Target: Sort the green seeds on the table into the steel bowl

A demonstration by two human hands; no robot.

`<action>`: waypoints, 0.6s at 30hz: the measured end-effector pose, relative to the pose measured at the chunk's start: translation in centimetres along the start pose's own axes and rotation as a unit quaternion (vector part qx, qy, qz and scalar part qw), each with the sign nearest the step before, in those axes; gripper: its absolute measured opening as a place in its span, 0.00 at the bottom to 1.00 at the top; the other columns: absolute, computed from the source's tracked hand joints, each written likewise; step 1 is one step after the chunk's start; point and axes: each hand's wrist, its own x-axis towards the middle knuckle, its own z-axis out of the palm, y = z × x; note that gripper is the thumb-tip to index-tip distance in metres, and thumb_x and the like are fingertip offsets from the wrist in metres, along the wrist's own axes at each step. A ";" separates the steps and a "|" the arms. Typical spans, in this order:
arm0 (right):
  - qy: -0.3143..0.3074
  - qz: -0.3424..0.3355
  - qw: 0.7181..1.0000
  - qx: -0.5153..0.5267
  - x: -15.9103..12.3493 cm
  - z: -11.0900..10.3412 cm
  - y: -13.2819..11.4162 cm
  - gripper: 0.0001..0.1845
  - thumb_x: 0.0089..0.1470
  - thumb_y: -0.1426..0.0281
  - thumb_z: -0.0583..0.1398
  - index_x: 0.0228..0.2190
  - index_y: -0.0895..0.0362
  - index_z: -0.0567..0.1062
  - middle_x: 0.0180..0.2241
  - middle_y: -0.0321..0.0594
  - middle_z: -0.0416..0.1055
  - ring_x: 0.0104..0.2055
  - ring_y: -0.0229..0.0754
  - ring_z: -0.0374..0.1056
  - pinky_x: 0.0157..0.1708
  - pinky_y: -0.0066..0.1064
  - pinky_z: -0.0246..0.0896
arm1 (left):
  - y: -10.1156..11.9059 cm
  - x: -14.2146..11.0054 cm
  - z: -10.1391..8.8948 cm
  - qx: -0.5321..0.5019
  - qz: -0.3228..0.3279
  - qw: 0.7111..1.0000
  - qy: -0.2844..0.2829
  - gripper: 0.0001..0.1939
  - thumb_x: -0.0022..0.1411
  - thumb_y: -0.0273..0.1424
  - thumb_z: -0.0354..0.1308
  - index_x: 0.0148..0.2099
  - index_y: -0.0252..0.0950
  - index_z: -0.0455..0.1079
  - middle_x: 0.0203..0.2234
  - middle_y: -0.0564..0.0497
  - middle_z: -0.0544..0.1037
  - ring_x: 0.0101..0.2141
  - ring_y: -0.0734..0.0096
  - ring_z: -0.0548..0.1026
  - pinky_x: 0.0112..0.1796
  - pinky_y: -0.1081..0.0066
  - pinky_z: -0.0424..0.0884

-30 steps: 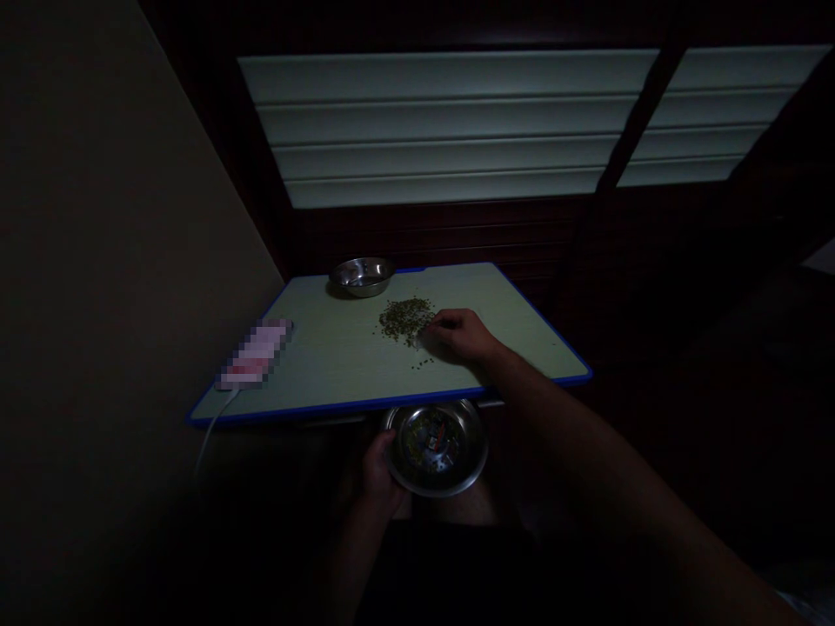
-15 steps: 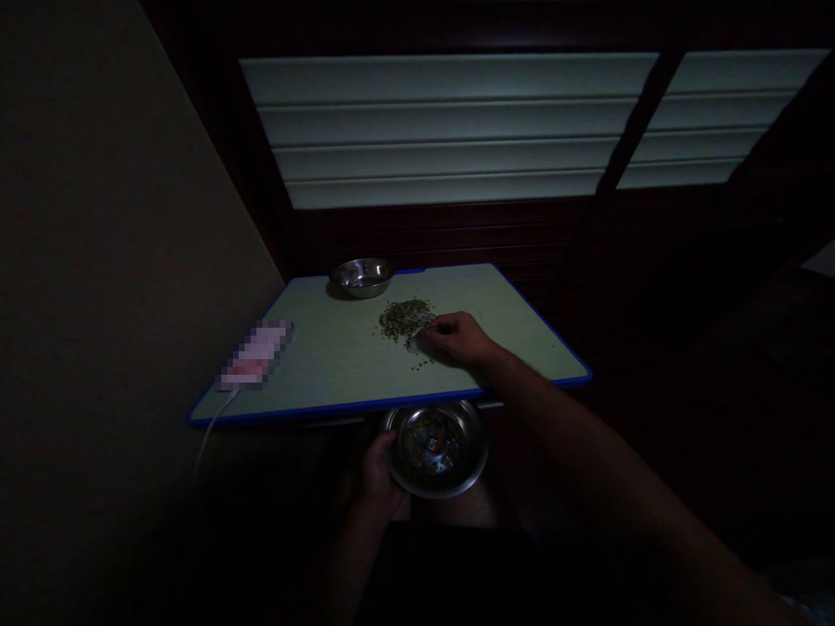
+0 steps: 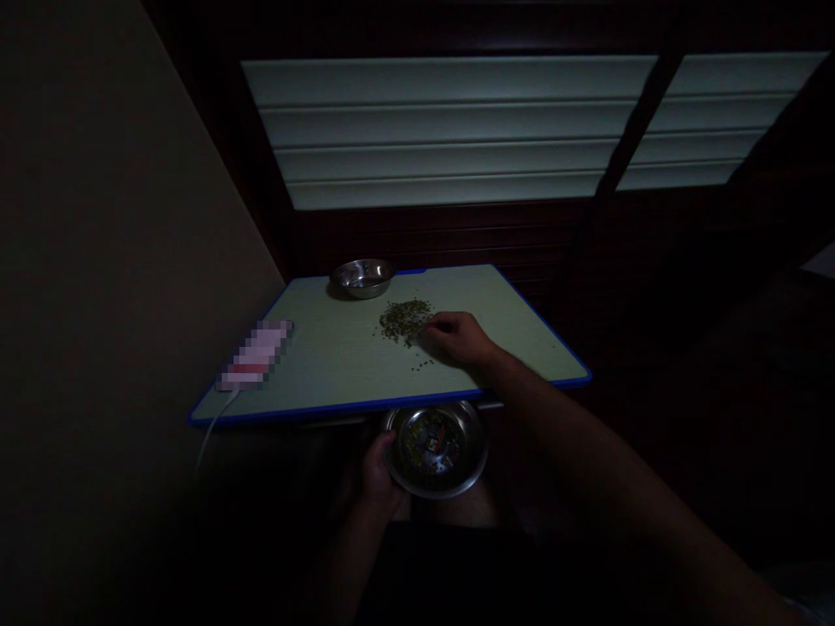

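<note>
My left hand [image 3: 379, 474] grips the left rim of a round metal bowl [image 3: 479, 461], thumb over the edge. The bowl is held below the table's front edge, above my lap, with small greenish bits and an orange-and-white mark inside. On the table lies a loose pile of small greenish-brown beans or seeds [image 3: 401, 320]. My right hand [image 3: 460, 337] rests at the pile's right edge, fingers curled and pinched together. Whatever is between those fingertips is too small and dark to make out. A few stray seeds [image 3: 422, 365] lie just in front of the pile.
The pale green table [image 3: 326, 365] has a blue edge. A second metal bowl [image 3: 364, 280] stands at its back left. A blurred-out phone-like object [image 3: 257, 355] with a white cable [image 3: 210, 430] lies at the left edge. A wall [image 3: 130, 261] borders the left side.
My right fingertips have shifted very slightly at the pile's edge. The left hand and its bowl look still.
</note>
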 end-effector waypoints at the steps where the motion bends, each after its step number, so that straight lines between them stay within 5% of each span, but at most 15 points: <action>1: -0.005 -0.001 1.000 0.003 0.0 0.0 0.0 0.08 0.50 0.70 0.61 0.30 0.58 0.81 0.30 0.39 0.79 0.33 0.38 0.71 0.39 0.31 0.65 | 0.0 -0.1 0.1 0.002 -0.004 1.000 -0.003 0.09 0.49 0.30 0.61 0.34 0.32 0.78 0.28 0.44 0.83 0.31 0.58 0.80 0.34 0.64 0.75; 18: -0.019 -0.002 1.000 0.017 0.0 -0.1 0.2 0.08 0.50 0.69 0.61 0.29 0.59 0.80 0.29 0.40 0.78 0.32 0.39 0.70 0.38 0.32 0.64 | 0.1 -0.4 0.4 -0.007 -0.015 1.000 0.010 0.07 0.50 0.29 0.59 0.30 0.31 0.77 0.25 0.44 0.82 0.28 0.61 0.79 0.32 0.66 0.75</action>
